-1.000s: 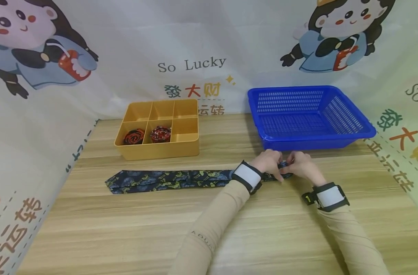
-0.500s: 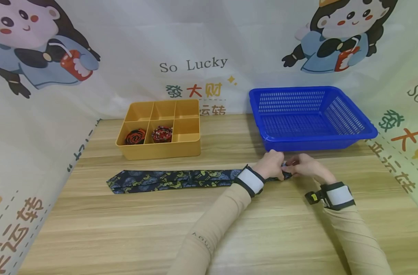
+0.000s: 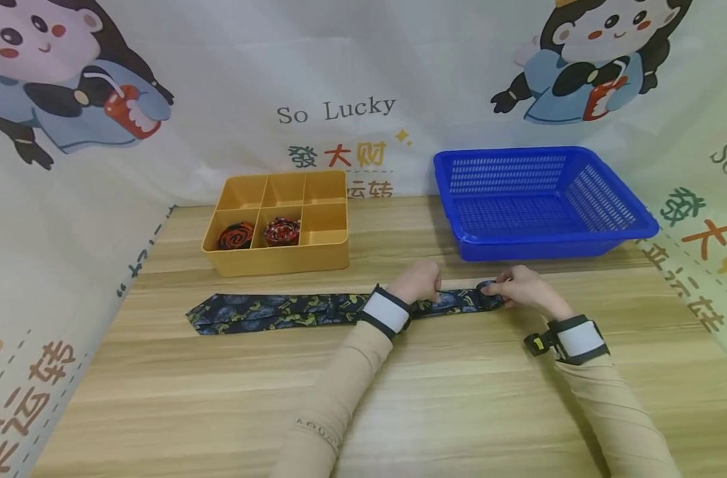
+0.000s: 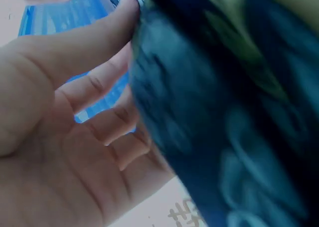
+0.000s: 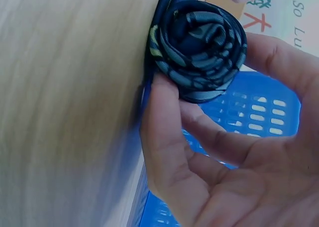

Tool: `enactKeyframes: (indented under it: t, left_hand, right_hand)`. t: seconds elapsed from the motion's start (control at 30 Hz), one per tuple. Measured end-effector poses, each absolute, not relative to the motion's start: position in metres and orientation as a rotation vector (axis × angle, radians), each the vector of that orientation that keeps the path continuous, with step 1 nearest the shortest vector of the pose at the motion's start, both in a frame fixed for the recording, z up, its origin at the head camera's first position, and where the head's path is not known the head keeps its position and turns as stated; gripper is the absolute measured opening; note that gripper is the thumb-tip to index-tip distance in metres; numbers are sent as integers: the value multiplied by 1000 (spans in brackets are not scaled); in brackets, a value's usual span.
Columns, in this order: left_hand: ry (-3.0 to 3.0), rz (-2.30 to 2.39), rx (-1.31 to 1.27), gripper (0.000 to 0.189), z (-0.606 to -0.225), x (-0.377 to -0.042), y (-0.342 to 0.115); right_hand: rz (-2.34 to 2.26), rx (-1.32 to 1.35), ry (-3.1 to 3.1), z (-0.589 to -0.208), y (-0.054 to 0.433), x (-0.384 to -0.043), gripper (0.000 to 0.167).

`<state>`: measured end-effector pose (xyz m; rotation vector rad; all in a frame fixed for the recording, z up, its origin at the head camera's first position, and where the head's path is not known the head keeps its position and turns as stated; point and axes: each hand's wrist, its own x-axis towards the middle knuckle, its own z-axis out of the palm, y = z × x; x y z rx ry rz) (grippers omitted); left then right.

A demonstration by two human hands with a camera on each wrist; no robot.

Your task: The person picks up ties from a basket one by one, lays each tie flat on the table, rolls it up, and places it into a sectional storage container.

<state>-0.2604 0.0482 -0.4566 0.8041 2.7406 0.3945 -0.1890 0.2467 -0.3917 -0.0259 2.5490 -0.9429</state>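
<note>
A dark blue necktie (image 3: pixel 273 313) with yellow and light blue figures lies lengthwise across the table, its pointed wide end at the left. Its right end is wound into a roll (image 5: pixel 199 50), which shows as a spiral in the right wrist view. Thumb and fingers of my right hand (image 3: pixel 530 290) hold that roll from its right side. Farther left, my left hand (image 3: pixel 415 282) pinches the flat part of the necktie by its edge. Close up in the left wrist view, the thumb (image 4: pixel 94 40) lies on the blurred cloth, and the fingertips are hidden behind it.
Behind the necktie at left stands a yellow box (image 3: pixel 279 261) with several compartments. Two front ones hold rolled neckties, an orange-and-black one (image 3: pixel 236 236) and a red patterned one (image 3: pixel 282 232). A blue plastic basket (image 3: pixel 530 249) stands just beyond my right hand.
My left hand has slid left along the necktie, away from the roll, uncovering cloth between the hands. My right hand has stayed at the rolled end with only a slight shift.
</note>
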Motion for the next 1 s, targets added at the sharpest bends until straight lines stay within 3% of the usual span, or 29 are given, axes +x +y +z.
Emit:
enactKeyframes:
  t: [0.07, 0.2, 0.37, 0.6, 0.73, 0.87, 1.0]
  left_hand:
    - [2699, 418, 777, 22, -464, -268, 41]
    - [2713, 329, 599, 26, -422, -234, 36]
    - [2770, 313, 518, 36, -403, -212, 33]
    - [2766, 366, 743, 14, -400, -207, 41]
    - [2693, 455, 854, 23, -403, -206, 49]
    - [2680, 494, 1007, 61, -408, -204, 60]
    - [2837, 366, 1088, 63, -411, -199, 73]
  right_hand:
    - [-934, -25, 2559, -391, 247, -189, 62]
    - [-883, -14, 2607, -390, 247, -187, 56]
    - [-716, -11, 2757, -389, 236, -184, 44]
    - [-624, -51, 2902, -396, 213, -181, 45]
    - [-632, -40, 2909, -398, 208, -181, 44]
    - [-618, -49, 2891, -397, 203, -182, 49]
    - [-599, -87, 2886, -396, 201, -184, 50]
